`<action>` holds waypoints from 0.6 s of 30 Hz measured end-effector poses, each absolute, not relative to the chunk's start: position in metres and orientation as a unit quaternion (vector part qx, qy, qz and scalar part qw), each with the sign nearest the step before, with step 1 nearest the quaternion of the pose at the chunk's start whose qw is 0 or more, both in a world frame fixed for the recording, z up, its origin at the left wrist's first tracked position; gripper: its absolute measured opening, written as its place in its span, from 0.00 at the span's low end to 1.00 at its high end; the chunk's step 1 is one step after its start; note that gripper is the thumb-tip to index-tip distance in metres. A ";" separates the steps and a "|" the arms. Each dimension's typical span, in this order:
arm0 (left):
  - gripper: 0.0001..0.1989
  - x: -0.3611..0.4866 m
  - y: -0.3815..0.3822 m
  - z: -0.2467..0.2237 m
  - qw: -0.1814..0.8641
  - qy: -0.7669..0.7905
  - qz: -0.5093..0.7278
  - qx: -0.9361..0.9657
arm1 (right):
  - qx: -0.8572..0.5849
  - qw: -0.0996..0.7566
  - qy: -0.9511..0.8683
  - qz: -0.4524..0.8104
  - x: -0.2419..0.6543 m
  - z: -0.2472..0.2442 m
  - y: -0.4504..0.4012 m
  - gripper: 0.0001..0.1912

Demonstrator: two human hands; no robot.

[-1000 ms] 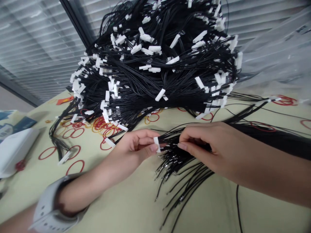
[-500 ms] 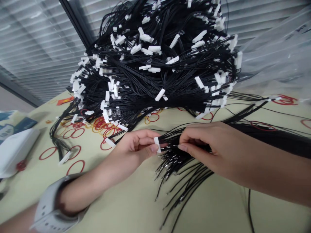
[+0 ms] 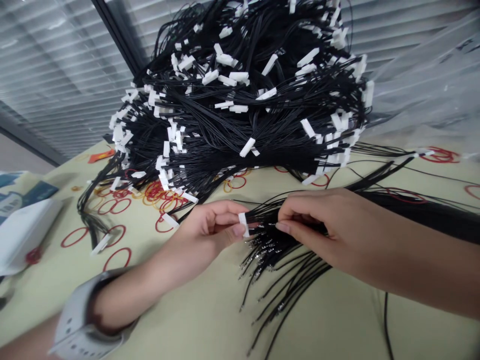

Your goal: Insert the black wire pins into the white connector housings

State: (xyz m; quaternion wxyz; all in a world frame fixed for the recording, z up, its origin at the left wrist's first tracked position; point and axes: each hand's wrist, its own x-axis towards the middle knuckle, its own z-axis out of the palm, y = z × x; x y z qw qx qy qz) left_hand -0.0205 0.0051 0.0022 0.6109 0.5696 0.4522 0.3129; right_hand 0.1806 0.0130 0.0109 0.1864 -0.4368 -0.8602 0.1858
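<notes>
My left hand (image 3: 206, 231) pinches a small white plastic connector (image 3: 243, 224) between thumb and fingertips. The connector sits on the end of a bunch of thin black wires (image 3: 285, 270). My right hand (image 3: 313, 221) grips that bunch just to the right of the connector, and the two hands nearly touch. Below the hands, the loose wire ends splay out, with small crimped metal terminals (image 3: 264, 252) at their tips. Behind them rises a large heap of black wire harnesses (image 3: 232, 115) studded with white connectors.
The pale green table top (image 3: 195, 320) is strewn with red rubber bands (image 3: 116, 205). A white box (image 3: 24, 235) lies at the left edge. Plastic sheeting (image 3: 423, 85) hangs at the right, and window blinds (image 3: 56, 75) fill the back left. A grey watch (image 3: 84, 320) circles my left wrist.
Both hands and the white connector have shifted very slightly to the right. The grip on the connector and the wire bunch looks the same.
</notes>
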 end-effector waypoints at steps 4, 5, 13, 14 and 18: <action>0.05 -0.020 0.005 0.003 0.614 0.455 0.309 0.566 | -0.434 0.186 -0.862 0.183 0.182 0.012 0.012 0.10; 0.05 -0.020 0.005 0.003 0.615 0.456 0.310 0.563 | -0.435 0.186 -0.861 0.184 0.182 0.012 0.012 0.10; 0.05 -0.022 0.004 0.003 0.619 0.462 0.306 0.556 | -0.448 0.176 -0.854 0.200 0.180 0.010 0.011 0.10; 0.05 -0.022 0.004 0.003 0.618 0.464 0.304 0.557 | -0.449 0.175 -0.853 0.201 0.180 0.010 0.010 0.10; 0.05 -0.020 0.004 0.003 0.609 0.466 0.300 0.568 | -0.452 0.178 -0.851 0.201 0.177 0.010 0.008 0.09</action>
